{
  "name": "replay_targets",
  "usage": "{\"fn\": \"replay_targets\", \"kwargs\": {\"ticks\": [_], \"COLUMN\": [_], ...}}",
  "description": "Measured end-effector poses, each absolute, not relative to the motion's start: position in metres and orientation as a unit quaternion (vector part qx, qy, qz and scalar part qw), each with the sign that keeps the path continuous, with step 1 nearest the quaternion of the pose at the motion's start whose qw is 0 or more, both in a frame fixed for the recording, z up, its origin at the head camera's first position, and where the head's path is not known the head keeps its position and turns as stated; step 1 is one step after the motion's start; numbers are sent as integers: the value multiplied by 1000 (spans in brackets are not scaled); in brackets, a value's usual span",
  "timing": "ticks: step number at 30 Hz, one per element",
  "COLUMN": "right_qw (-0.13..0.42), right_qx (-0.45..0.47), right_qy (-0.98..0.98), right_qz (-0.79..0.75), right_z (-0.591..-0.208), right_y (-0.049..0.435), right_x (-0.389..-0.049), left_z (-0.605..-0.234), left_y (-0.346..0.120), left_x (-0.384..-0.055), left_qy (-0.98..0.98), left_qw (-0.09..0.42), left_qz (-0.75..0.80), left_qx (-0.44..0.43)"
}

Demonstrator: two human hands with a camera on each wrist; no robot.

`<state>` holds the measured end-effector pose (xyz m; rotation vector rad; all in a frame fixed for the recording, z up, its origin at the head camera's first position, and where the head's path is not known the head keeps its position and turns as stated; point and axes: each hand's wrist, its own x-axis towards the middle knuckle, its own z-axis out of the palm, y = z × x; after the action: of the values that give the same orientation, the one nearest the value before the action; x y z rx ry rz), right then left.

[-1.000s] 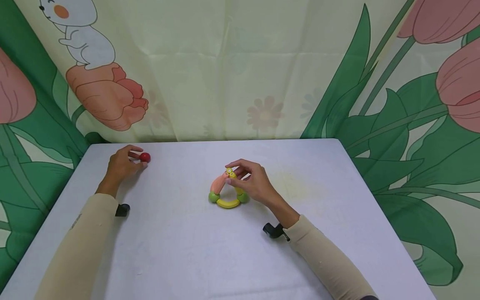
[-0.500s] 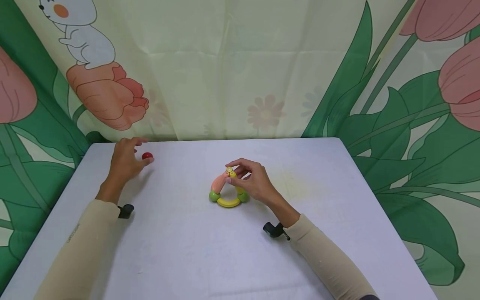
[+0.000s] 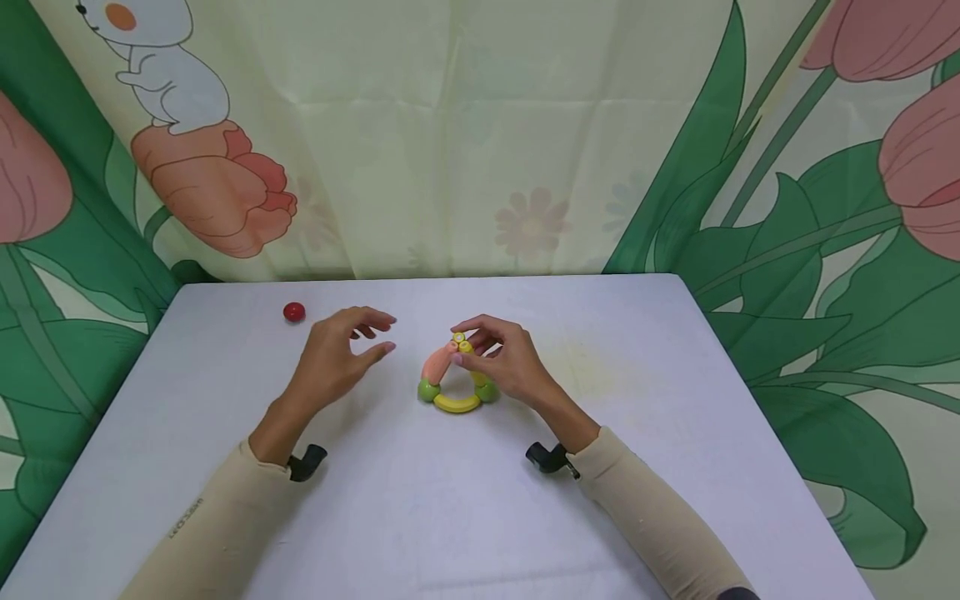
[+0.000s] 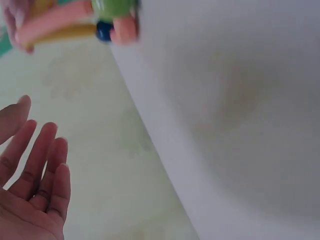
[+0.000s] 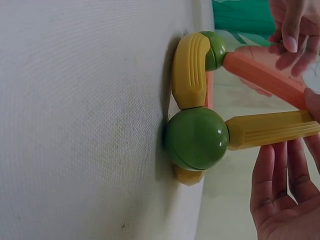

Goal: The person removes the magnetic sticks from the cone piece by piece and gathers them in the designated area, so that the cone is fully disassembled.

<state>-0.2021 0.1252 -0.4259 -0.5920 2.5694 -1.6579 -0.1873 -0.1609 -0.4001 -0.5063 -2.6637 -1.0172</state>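
Observation:
On the table stands a small frame of magnetic balls and rods. Its base shows a curved yellow rod (image 3: 457, 405) between two green balls (image 5: 196, 138), plus a dark blue ball (image 4: 104, 31) behind. From the base, a pink rod (image 3: 437, 365) and a yellow rod (image 5: 272, 130) lean up together. My right hand (image 3: 510, 362) pinches the upper rods where their ends meet. Just left of the frame, my left hand (image 3: 333, 358) hangs in the air with thumb and fingers apart, holding nothing. A red ball (image 3: 294, 312) lies behind it at the back left.
A white cloth covers the table (image 3: 420, 517). Close behind its far edge hangs a printed curtain (image 3: 390, 167) with tulips and a rabbit. Each wrist carries a small black camera (image 3: 306, 463).
My left hand has let go of the red ball, leaving it on the table, and has moved right toward the frame. The right hand keeps its grip in place.

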Motion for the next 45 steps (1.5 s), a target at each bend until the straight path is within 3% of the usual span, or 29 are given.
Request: {"fn": "replay_targets", "kwargs": {"ticks": [5,16,45], "right_qw": [17,18,-20], "right_qx": [-195,-201,-195], "right_qy": [825,818,832], "right_qz": [-530,-539,-519], "right_z": [-426,-426,-426], "right_y": [125,125,126], "right_x": [-203,-204,-202], "left_z": [-408,-427,-419], "left_y": [-129,-97,-110], "left_x": [-178,-184,-175], "left_qy": [-897,-858,-873], "left_qw": [96,122,161], "left_qz": [-380,-445,-404], "left_qx": [-204,-226,-222]}}
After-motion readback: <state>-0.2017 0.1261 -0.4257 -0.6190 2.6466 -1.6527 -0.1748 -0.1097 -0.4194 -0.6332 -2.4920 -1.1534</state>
